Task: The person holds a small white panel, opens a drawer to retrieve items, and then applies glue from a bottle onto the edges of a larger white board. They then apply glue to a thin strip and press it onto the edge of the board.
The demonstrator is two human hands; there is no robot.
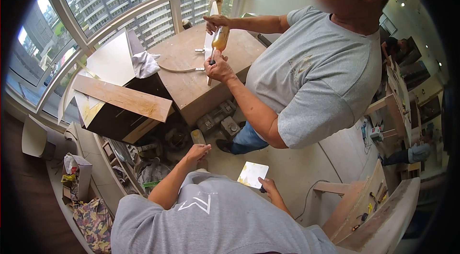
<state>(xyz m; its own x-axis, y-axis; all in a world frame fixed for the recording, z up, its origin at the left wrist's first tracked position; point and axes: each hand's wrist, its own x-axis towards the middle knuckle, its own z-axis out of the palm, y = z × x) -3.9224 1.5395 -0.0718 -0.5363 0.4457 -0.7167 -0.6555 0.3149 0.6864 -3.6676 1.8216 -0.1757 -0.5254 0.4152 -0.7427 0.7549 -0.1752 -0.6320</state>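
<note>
My right hand point(270, 187) is closed at the edge of a white square board point(252, 175) smeared with yellowish paste. A short dark handle shows beside those fingers; whether it belongs to the board cannot be made out. In front of my chest, my left hand point(197, 152) is raised with its fingers curled together. What they pinch, if anything, is too small to see. Beyond it, near the floor, is a pale yellow-topped item point(197, 136). A co-worker opposite holds a blade-like tool point(220, 38) coated with amber paste against a narrow white curved piece point(211, 28).
The curved piece stands on a large wooden box point(191, 91). A paste-smeared plank point(122, 98) lies across a dark cabinet point(139, 122), with a white cloth point(144, 64) behind. A wooden frame point(357, 201) with tools stands at right. A cable point(306, 201) crosses the floor.
</note>
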